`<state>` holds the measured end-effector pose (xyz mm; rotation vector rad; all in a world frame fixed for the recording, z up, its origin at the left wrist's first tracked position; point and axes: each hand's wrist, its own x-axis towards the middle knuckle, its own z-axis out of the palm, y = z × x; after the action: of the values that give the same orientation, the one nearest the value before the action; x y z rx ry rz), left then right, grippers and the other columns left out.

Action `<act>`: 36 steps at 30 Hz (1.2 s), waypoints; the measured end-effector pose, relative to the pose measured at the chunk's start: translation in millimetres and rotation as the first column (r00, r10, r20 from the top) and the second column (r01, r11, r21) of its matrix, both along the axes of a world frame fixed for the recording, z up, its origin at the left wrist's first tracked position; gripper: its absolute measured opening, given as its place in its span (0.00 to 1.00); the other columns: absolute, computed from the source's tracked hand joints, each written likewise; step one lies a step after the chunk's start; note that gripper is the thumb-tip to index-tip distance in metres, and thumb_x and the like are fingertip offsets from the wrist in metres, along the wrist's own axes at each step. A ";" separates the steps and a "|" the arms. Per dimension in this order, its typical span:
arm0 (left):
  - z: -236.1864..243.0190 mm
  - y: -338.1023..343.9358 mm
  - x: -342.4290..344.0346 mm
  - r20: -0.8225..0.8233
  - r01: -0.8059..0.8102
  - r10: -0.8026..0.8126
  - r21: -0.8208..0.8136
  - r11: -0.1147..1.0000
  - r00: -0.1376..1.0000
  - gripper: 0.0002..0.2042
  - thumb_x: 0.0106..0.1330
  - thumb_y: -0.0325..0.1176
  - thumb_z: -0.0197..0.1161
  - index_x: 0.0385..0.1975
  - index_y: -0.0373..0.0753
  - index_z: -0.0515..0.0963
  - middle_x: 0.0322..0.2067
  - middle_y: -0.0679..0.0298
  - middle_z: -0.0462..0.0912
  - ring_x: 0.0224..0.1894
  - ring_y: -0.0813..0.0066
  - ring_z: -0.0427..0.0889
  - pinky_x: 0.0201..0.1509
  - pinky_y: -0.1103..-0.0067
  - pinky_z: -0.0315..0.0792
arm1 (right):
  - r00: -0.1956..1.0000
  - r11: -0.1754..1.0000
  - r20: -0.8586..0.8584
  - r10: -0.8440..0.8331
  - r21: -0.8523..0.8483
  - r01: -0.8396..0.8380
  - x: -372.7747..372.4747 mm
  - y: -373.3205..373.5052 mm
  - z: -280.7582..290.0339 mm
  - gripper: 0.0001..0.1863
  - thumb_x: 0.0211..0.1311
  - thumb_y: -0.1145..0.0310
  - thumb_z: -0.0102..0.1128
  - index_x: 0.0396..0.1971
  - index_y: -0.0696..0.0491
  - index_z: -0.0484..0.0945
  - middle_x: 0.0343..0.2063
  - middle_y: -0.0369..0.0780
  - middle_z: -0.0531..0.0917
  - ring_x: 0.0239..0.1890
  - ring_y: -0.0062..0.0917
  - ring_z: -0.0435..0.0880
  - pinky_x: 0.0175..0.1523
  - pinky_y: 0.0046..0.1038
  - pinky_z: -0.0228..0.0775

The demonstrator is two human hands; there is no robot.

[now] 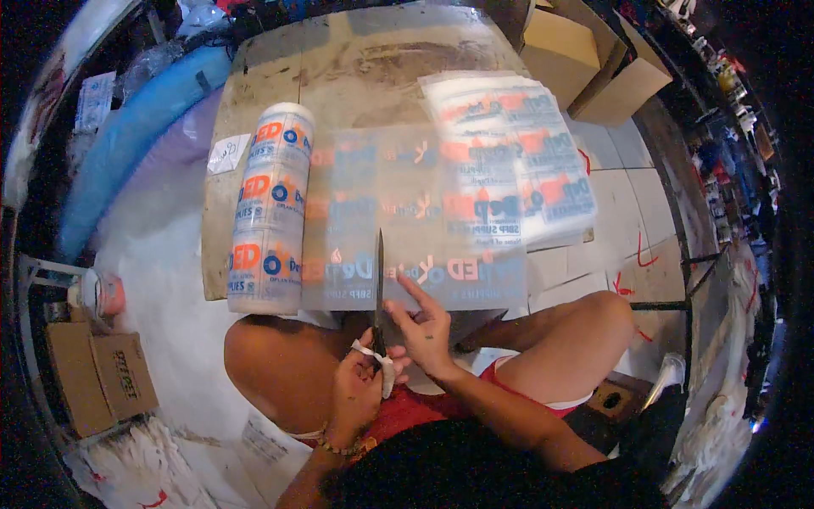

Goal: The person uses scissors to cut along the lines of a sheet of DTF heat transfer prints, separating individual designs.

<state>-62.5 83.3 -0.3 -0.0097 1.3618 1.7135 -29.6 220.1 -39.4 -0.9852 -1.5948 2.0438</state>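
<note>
Scissors (379, 284) in the left hand (359, 390), at the near edge of the worktop (356, 68)

And here, from my distant seat, I have the left hand wrapped round the white-bound handles, just off the near edge; the dark blades point toward the far edge and look closed together, or very nearly. The right hand (428, 335) is right beside them, fairly wide, index finger and thumb apart, fingertips close to the blades; whether they touch, I can't tell. Beyond the hands I see the clear printed film (415, 229), spread flat up to the near edge, lettered in orange and blue. Over to the left, a thick printed roll (270, 208) runs lengthwise by the left edge, its near end at the near left corner. Just left of it, a small white paper (227, 154) sits at that edge. Across on the right, a stack of printed plastic sheets (513, 161) lies along the right edge, slightly fanned. Past the far right corner, I've got an open cardboard box (560, 47).
</note>
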 end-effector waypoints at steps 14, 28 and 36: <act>-7.0 30.5 -30.0 -0.136 0.013 -0.013 0.005 1.000 0.991 0.18 0.67 0.18 0.52 0.57 0.28 0.63 0.44 0.55 0.79 0.42 0.68 0.83 0.45 0.73 0.82 | 0.983 0.975 -0.176 0.043 -0.208 -0.079 8.1 1.4 -21.8 0.28 0.65 0.76 0.56 0.65 0.51 0.65 0.37 0.39 0.83 0.30 0.14 0.78 0.29 0.17 0.72; -14.6 75.8 -73.9 -0.232 0.017 -0.017 -0.002 1.000 0.972 0.09 0.64 0.19 0.53 0.43 0.28 0.73 0.38 0.59 0.81 0.37 0.75 0.82 0.37 0.79 0.81 | 0.980 0.981 -0.172 0.098 0.180 -0.067 6.1 6.8 -48.1 0.25 0.65 0.77 0.54 0.62 0.59 0.66 0.46 0.36 0.80 0.34 0.14 0.78 0.39 0.19 0.75; -6.8 95.0 -94.7 -0.203 0.016 -0.028 -0.060 0.998 0.979 0.07 0.66 0.23 0.55 0.40 0.29 0.75 0.36 0.59 0.82 0.35 0.73 0.84 0.36 0.81 0.81 | 0.991 0.993 -0.082 0.110 0.040 -0.107 9.6 3.6 -37.0 0.24 0.64 0.71 0.60 0.60 0.58 0.69 0.48 0.38 0.80 0.36 0.16 0.79 0.37 0.21 0.77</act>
<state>-157.3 178.3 -7.2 0.1520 1.5558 1.6922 -20.0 223.8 -76.4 -0.8047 -1.6680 2.0910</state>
